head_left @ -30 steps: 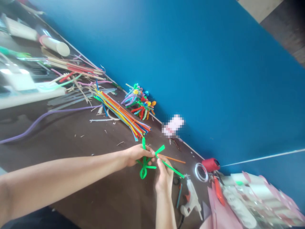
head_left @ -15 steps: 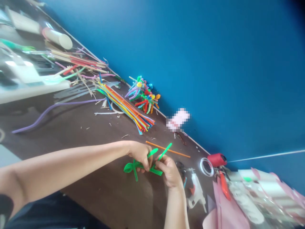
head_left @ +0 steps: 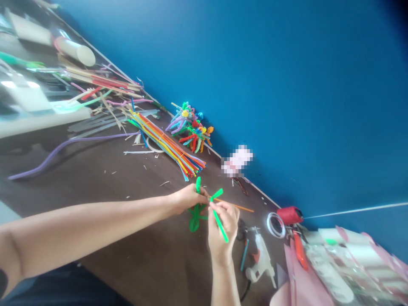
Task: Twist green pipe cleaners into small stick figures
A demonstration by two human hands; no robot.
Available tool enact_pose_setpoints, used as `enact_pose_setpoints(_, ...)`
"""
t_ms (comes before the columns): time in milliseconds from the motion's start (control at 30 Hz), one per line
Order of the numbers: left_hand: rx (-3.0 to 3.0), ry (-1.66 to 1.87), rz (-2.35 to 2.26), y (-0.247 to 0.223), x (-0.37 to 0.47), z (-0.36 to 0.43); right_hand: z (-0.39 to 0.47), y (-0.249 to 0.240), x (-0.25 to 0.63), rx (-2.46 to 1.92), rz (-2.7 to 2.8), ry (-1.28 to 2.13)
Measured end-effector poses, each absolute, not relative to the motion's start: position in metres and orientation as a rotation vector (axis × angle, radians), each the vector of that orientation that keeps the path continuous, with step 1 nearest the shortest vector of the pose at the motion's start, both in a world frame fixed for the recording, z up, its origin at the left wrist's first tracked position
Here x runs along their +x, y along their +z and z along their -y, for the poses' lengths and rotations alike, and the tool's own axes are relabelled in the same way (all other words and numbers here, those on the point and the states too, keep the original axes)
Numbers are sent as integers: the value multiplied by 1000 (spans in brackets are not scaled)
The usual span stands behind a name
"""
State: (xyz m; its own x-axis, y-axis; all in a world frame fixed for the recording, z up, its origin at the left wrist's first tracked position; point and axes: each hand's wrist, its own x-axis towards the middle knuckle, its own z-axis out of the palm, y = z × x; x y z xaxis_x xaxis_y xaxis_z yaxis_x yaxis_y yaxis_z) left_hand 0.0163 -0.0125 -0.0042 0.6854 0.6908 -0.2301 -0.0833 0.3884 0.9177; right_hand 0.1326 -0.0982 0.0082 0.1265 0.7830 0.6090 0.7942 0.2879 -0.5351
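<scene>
above the dark tabletop (head_left: 149, 259), the left hand (head_left: 186, 199) pinches the looped green pipe-cleaner piece (head_left: 194, 224), apparently as an anchor, while the right hand (head_left: 223, 219), fingers closed on the bent green strip (head_left: 219, 223), works beside those fingertips, probably for close bend control.

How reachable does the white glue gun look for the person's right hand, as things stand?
Probably yes: the glue gun lies just beyond the right hand, with only a thin blue stick between, easily passed over. The hand is pinching a green strip, though, so it would likely need freeing first.
</scene>
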Motion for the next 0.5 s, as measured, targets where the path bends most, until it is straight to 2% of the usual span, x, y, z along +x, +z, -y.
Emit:
enact_pose_setpoints(100,801,545,-575,-5,14,9,93,-1,137,-1492,1288,334)
enact_pose_setpoints(267,741,421,-409,-3,9,7,84,-16,146,-1303,880,943)
enact_pose_setpoints(500,916,154,-288,-2,1,3,86,-10,148,-1234,844,1199)
